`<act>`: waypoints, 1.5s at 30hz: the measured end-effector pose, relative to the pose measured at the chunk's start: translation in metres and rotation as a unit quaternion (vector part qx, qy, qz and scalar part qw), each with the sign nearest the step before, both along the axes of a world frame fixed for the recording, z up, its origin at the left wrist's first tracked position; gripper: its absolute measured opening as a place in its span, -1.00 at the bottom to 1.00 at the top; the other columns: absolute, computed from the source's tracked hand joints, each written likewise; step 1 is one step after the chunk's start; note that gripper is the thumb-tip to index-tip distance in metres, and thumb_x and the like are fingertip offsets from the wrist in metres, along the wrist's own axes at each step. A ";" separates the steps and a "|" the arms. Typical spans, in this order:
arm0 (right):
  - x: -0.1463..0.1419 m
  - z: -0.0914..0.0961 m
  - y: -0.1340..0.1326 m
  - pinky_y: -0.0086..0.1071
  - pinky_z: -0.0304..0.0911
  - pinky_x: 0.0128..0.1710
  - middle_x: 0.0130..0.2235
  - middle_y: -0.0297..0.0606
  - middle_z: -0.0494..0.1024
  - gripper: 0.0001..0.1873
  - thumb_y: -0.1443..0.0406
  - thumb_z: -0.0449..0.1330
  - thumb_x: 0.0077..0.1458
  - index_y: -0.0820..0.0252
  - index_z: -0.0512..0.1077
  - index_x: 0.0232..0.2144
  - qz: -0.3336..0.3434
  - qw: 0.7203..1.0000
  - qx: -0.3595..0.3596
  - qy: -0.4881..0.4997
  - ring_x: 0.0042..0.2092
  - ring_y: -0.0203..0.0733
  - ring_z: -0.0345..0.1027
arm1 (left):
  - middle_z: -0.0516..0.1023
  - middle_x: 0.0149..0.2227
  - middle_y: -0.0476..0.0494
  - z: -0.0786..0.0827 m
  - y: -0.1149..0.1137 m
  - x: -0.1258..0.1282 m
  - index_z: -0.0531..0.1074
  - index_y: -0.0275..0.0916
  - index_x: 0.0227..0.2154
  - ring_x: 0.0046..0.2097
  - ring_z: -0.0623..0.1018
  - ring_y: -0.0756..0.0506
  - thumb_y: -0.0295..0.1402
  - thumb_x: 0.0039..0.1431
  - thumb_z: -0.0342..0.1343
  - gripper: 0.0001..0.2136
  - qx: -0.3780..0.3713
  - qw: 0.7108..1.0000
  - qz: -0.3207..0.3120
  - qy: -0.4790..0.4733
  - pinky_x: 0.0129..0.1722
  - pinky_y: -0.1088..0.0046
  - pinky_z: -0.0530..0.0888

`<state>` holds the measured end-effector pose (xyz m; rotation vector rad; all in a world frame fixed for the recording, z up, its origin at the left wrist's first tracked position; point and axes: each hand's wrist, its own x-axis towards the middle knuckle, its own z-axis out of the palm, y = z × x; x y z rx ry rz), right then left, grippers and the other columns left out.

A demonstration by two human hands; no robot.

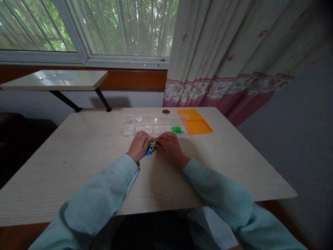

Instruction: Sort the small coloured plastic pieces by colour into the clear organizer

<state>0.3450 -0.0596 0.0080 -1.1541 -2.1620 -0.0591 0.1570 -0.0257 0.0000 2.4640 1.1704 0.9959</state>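
A small heap of mixed plastic pieces, blue, white, black and some yellow, lies on the table between my two hands. My left hand rests at the heap's left side, its fingers bent and drawn together. From the right, my right hand reaches over the heap with thumb and fingers brought close at its upper edge. What either hand pinches is too small and covered to make out. Just beyond them stands a clear divided box. Green pieces fill its front right compartment.
An orange tray adjoins the clear box at the right. Behind the box is a dark oval spot on the wooden table. A raised shelf on black legs stands at the back left, and a curtain hangs at the back right.
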 end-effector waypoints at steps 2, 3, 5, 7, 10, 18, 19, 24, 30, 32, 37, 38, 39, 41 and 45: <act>-0.002 0.000 -0.001 -0.18 0.09 0.01 -0.24 -0.24 0.56 -0.72 0.15 0.10 0.19 0.05 0.51 -0.12 -0.002 1.000 0.002 0.000 -0.12 -0.10 0.29 | 0.39 -0.28 -0.18 0.001 -0.001 0.000 0.36 -0.24 -0.34 -0.17 0.34 -0.13 -0.28 0.33 -0.21 -0.73 0.001 1.000 -0.006 -0.001 -0.09 0.24 0.33; -0.002 0.000 -0.002 -0.18 0.09 0.01 -0.24 -0.25 0.56 -0.73 0.15 0.11 0.19 0.05 0.52 -0.13 -0.003 1.000 0.003 0.001 -0.12 -0.11 0.29 | 0.39 -0.29 -0.17 0.001 -0.001 0.000 0.36 -0.24 -0.34 -0.17 0.35 -0.13 -0.28 0.33 -0.21 -0.72 0.001 1.000 -0.010 0.000 -0.09 0.25 0.33; -0.002 0.001 -0.002 -0.18 0.08 0.01 -0.25 -0.25 0.56 -0.75 0.16 0.11 0.19 0.04 0.52 -0.15 -0.006 1.000 0.004 0.004 -0.12 -0.11 0.29 | 0.39 -0.29 -0.17 0.001 -0.001 0.000 0.37 -0.24 -0.34 -0.17 0.35 -0.13 -0.28 0.34 -0.22 -0.72 0.002 1.000 -0.018 0.001 -0.08 0.26 0.32; -0.002 0.002 -0.002 -0.19 0.08 0.01 -0.26 -0.25 0.56 -0.75 0.16 0.11 0.20 0.04 0.53 -0.18 -0.012 1.000 0.009 0.003 -0.13 -0.12 0.30 | 0.40 -0.29 -0.16 0.000 0.000 0.000 0.37 -0.24 -0.34 -0.17 0.36 -0.12 -0.28 0.34 -0.21 -0.72 0.004 1.000 -0.026 0.001 -0.08 0.26 0.32; -0.002 0.002 -0.001 -0.20 0.09 -0.03 -0.29 -0.25 0.56 -0.77 0.16 0.12 0.19 0.06 0.54 -0.23 -0.018 1.000 0.020 -0.002 -0.16 -0.14 0.30 | 0.40 -0.29 -0.16 -0.001 0.000 0.000 0.37 -0.24 -0.34 -0.16 0.36 -0.12 -0.27 0.34 -0.19 -0.72 0.004 0.999 -0.033 -0.002 -0.08 0.27 0.32; -0.002 -0.002 0.001 -0.20 0.08 -0.04 -0.34 -0.26 0.55 -0.81 0.20 0.15 0.17 0.11 0.54 -0.34 -0.007 0.999 0.049 0.009 -0.18 -0.16 0.28 | 0.40 -0.32 -0.15 0.001 -0.001 0.001 0.37 -0.25 -0.37 -0.19 0.35 -0.11 -0.26 0.33 -0.16 -0.72 0.000 0.999 -0.036 -0.003 -0.10 0.29 0.32; -0.002 -0.003 0.001 -0.20 0.08 -0.04 -0.34 -0.26 0.55 -0.81 0.20 0.15 0.17 0.10 0.54 -0.35 -0.007 0.999 0.049 0.009 -0.18 -0.16 0.27 | 0.40 -0.32 -0.15 0.000 -0.001 0.001 0.38 -0.25 -0.37 -0.19 0.35 -0.11 -0.26 0.33 -0.16 -0.73 0.001 0.999 -0.036 0.000 -0.10 0.29 0.32; -0.002 -0.003 0.000 -0.20 0.08 -0.03 -0.34 -0.27 0.55 -0.82 0.20 0.15 0.17 0.11 0.54 -0.35 -0.006 0.998 0.054 0.012 -0.18 -0.16 0.28 | 0.40 -0.30 -0.16 -0.002 0.000 0.001 0.38 -0.25 -0.34 -0.18 0.35 -0.12 -0.28 0.33 -0.18 -0.73 0.006 1.000 -0.028 0.011 -0.09 0.27 0.32; 0.016 0.002 0.011 -0.22 0.07 -0.05 -0.34 -0.30 0.56 -0.82 0.19 0.16 0.16 0.09 0.53 -0.37 -0.047 0.998 0.044 0.027 -0.20 -0.17 0.30 | 0.41 -0.31 -0.16 0.000 -0.001 0.000 0.38 -0.25 -0.35 -0.19 0.35 -0.12 -0.29 0.33 -0.19 -0.73 0.005 1.000 -0.019 0.010 -0.09 0.26 0.32; 0.034 0.003 0.019 -0.22 0.07 -0.07 -0.36 -0.30 0.55 -0.80 0.17 0.15 0.16 0.08 0.53 -0.40 -0.101 0.993 0.047 0.047 -0.20 -0.15 0.30 | 0.41 -0.31 -0.16 0.001 -0.001 -0.001 0.38 -0.24 -0.36 -0.19 0.36 -0.12 -0.30 0.33 -0.19 -0.72 0.004 1.000 -0.016 0.006 -0.09 0.26 0.32; 0.081 -0.001 0.039 -0.19 0.07 -0.07 -0.31 -0.24 0.56 -0.71 0.10 0.12 0.15 0.11 0.56 -0.39 -0.232 0.969 0.032 0.083 -0.16 -0.09 0.29 | 0.41 -0.32 -0.16 0.001 -0.001 -0.001 0.38 -0.24 -0.37 -0.19 0.36 -0.12 -0.30 0.33 -0.20 -0.72 0.001 1.000 -0.016 0.006 -0.10 0.26 0.32; 0.087 -0.002 0.041 -0.19 0.07 -0.07 -0.31 -0.22 0.56 -0.70 0.11 0.11 0.15 0.12 0.56 -0.39 -0.247 0.965 0.027 0.086 -0.16 -0.08 0.28 | 0.41 -0.32 -0.16 0.001 -0.001 -0.001 0.38 -0.24 -0.37 -0.20 0.36 -0.13 -0.30 0.33 -0.20 -0.71 0.002 1.000 -0.017 0.006 -0.11 0.26 0.32; 0.091 -0.004 0.043 -0.19 0.06 -0.07 -0.31 -0.21 0.56 -0.68 0.11 0.10 0.15 0.13 0.56 -0.39 -0.260 0.962 0.022 0.084 -0.15 -0.07 0.28 | 0.41 -0.33 -0.16 0.001 -0.001 -0.001 0.38 -0.25 -0.37 -0.20 0.36 -0.13 -0.29 0.33 -0.20 -0.71 0.003 1.000 -0.017 0.007 -0.11 0.26 0.32; 0.096 -0.007 0.045 -0.18 0.05 -0.07 -0.29 -0.19 0.55 -0.67 0.10 0.08 0.15 0.14 0.57 -0.38 -0.274 0.959 0.014 0.072 -0.14 -0.06 0.26 | 0.40 -0.33 -0.16 0.001 -0.001 -0.001 0.38 -0.25 -0.38 -0.20 0.35 -0.13 -0.29 0.33 -0.20 -0.71 0.005 1.000 -0.017 0.007 -0.11 0.26 0.32; 0.095 -0.009 0.045 -0.17 0.03 -0.06 -0.27 -0.18 0.54 -0.65 0.11 0.05 0.17 0.14 0.58 -0.35 -0.279 0.959 0.000 0.043 -0.13 -0.05 0.23 | 0.40 -0.32 -0.16 0.001 -0.001 0.000 0.37 -0.25 -0.37 -0.20 0.35 -0.12 -0.28 0.34 -0.20 -0.71 0.010 1.000 -0.017 0.006 -0.11 0.26 0.32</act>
